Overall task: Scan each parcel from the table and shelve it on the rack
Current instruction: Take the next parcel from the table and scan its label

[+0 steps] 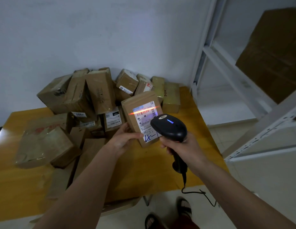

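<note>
L hand (125,138) grips the lower left edge of a small brown parcel (135,106), thumb over its front, holding it up above the counter (160,171) w/ the label facing the camera. R hand (185,149) is wrapped round the grip of a black scanner (168,127), head pointed at the parcel; a blue light shows on top of the scanner and an orange-red line crosses the barcode on the white shipping label (146,119). Blue handwriting at the label's bottom, partly hidden by the scanner; printed text too small to read. Scanner cable (200,194) hangs down toward the floor.

Behind and left of the held parcel, a pile of cardboard boxes (87,96) sits on the yellow counter against the wall. One tag reads "5007" (79,114); another label (113,119) has a black tab marked "150". Right: white metal rack (230,76) w/ a large brown carton (273,53) on an upper shelf.
</note>
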Motion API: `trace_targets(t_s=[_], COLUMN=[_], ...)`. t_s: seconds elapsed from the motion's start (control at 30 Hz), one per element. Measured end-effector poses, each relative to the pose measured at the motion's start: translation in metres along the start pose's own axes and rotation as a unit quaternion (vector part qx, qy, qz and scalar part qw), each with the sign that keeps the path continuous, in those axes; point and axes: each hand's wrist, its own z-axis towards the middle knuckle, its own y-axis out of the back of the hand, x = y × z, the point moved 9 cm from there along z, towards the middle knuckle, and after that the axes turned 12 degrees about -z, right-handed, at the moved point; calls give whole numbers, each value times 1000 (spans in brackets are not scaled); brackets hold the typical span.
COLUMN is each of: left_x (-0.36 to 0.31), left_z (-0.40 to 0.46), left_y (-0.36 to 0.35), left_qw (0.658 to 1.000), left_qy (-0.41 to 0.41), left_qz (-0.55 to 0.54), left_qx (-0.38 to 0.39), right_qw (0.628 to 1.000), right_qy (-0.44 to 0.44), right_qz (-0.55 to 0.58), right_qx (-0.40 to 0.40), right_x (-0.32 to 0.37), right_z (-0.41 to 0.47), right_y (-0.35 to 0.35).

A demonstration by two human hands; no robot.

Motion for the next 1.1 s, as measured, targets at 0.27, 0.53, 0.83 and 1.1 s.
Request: trace_targets(t_s=[0.27, 0.53, 0.83, 1.1], left_x=[28, 47, 115, 150], left_z=[-13, -42, -89, -128], left_y=[-35, -117, -260, -381], left_qw=[997, 989, 970, 964], left_qy=[42, 60, 83, 65], left_qz=[35, 112, 173, 175], left_qx=[46, 80, 152, 190], right_qw=[999, 994, 977, 952], right_qy=[-20, -3, -5, 10], right_qz=[21, 48, 82, 133], right_qx=[-33, -101, -198, -275], right_x=[-18, -27, -67, -90], right_z=[-31, -86, -188, -273], right_y=[16, 87, 205, 299])
